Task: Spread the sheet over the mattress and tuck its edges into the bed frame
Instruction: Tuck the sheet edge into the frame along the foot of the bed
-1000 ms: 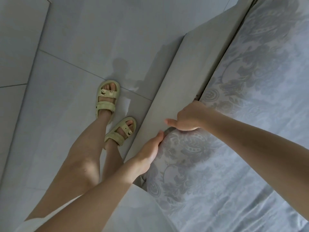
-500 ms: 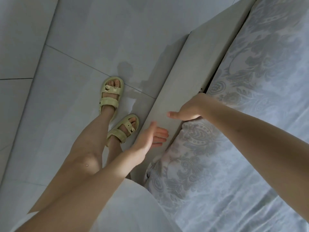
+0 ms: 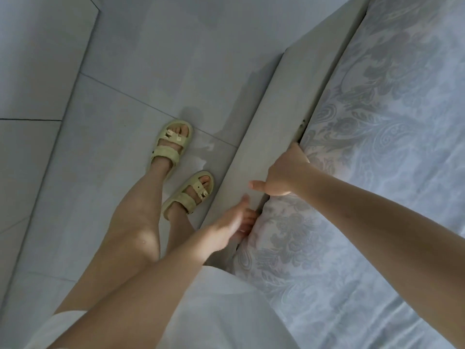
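A pale blue sheet [image 3: 377, 152] with a grey floral pattern covers the mattress on the right. The grey padded bed frame [image 3: 284, 102] runs diagonally along its left side. My right hand [image 3: 283, 175] presses down at the seam between sheet and frame, fingers hidden in the gap, thumb sticking out over the frame. My left hand [image 3: 232, 225] is just below it, fingers apart and pointing into the same gap against the bulging sheet edge [image 3: 271, 222]. Neither hand visibly clasps the cloth.
Grey floor tiles [image 3: 125, 71] lie left of the frame. My two feet in pale yellow sandals [image 3: 173, 144] stand on the floor beside the bed. White clothing [image 3: 221, 311] fills the bottom middle.
My left hand lifted off the sheet edge, swung out over the frame, and now reaches back to the gap. My right hand stays pressed in the seam. The view shifted slightly.
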